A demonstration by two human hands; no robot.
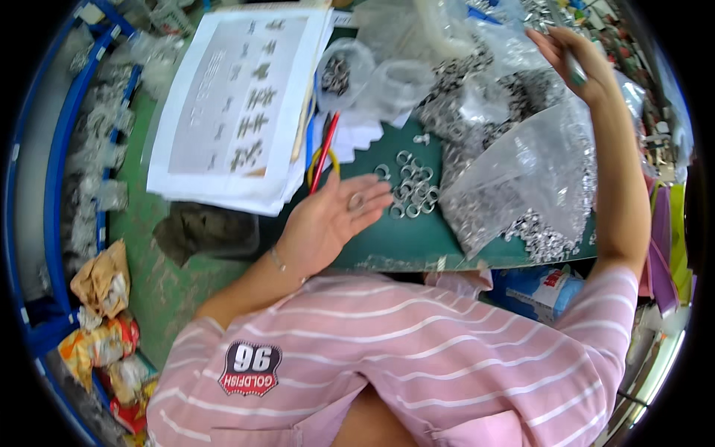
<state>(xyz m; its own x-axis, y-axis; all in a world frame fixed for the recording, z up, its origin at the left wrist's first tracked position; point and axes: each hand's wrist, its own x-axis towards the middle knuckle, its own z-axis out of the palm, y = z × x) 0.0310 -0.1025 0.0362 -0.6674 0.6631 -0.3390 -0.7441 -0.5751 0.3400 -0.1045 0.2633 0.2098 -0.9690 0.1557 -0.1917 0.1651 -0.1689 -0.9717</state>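
My left hand (328, 216) is palm up near the table's front edge, its fingers stretched out flat. A small metal ring (357, 201) lies on it at the base of the fingers. Just right of the fingertips, several similar loose rings (414, 192) are spread on the green tabletop. At the far right, my right hand (585, 63) is raised over plastic bags of metal parts, fingers partly curled and pointing left. A slim, pale greenish thing (576, 69) shows against its palm; its kind cannot be made out.
Left of the rings lie a stack of printed sheets (231, 104), a red pen (324, 153) and yellow-handled scissors (334, 160). Behind stand clear plastic cups (346, 74). A large clear bag of small metal parts (514, 179) takes up the right side. Blue shelving (63, 149) borders the left.
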